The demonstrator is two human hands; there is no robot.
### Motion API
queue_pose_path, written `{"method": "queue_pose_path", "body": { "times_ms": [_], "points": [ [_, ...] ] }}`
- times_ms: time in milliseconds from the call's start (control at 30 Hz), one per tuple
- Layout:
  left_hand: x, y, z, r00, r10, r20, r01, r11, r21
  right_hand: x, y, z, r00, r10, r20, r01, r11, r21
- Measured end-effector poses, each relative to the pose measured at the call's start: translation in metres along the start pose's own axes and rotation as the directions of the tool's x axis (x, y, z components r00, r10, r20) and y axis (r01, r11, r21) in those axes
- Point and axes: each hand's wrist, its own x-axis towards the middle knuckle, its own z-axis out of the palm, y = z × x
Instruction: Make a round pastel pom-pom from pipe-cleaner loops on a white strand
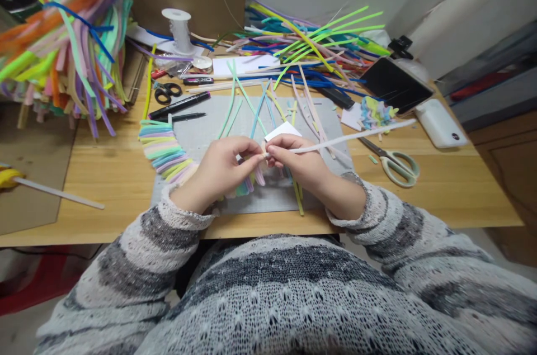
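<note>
My left hand (224,164) pinches the near end of a pastel strip of many short pipe cleaner pieces (165,154), set side by side. The strip curves from the left of the mat and passes behind my left hand and wrist. Meeting it fingertip to fingertip, my right hand (305,167) is closed on a long white pipe cleaner (356,136), whose free end points to the right. The exact join between strip and white pipe cleaner is hidden by my fingers. A small white card (283,130) lies just beyond my hands.
Loose pipe cleaners (257,109) lie on the grey cutting mat (197,137). Scissors with pale green handles (400,169) rest at right, near a white case (439,123). A big pipe cleaner bundle (67,53) stands left; a tangled pile (310,42) fills the back.
</note>
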Motion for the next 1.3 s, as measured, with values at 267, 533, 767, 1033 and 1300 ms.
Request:
{"method": "queue_pose_path", "body": {
  "times_ms": [267, 533, 767, 1033, 1300],
  "points": [
    [0.001, -0.003, 0.003, 0.995, -0.097, -0.003, 0.096, 0.989, -0.111, -0.002, 0.007, 0.006, 0.998, 0.043, -0.036, -0.036, 0.983, 0.178],
    [-0.001, 0.0, 0.005, 0.994, -0.106, -0.02, 0.102, 0.987, -0.12, 0.0, 0.006, 0.008, 0.991, 0.132, 0.005, -0.126, 0.934, 0.334],
    [0.0, 0.0, 0.005, 0.985, -0.171, 0.025, 0.172, 0.951, -0.256, -0.002, -0.001, 0.008, 0.976, 0.208, 0.069, -0.218, 0.888, 0.405],
    [0.002, -0.004, 0.008, 0.955, -0.284, 0.084, 0.286, 0.815, -0.504, -0.005, 0.004, 0.011, 0.968, 0.227, 0.104, -0.249, 0.857, 0.451],
    [0.006, -0.012, 0.009, 0.958, -0.282, 0.043, 0.264, 0.818, -0.511, -0.001, 0.0, 0.004, 0.982, 0.175, 0.076, -0.191, 0.916, 0.353]
  ]
}}
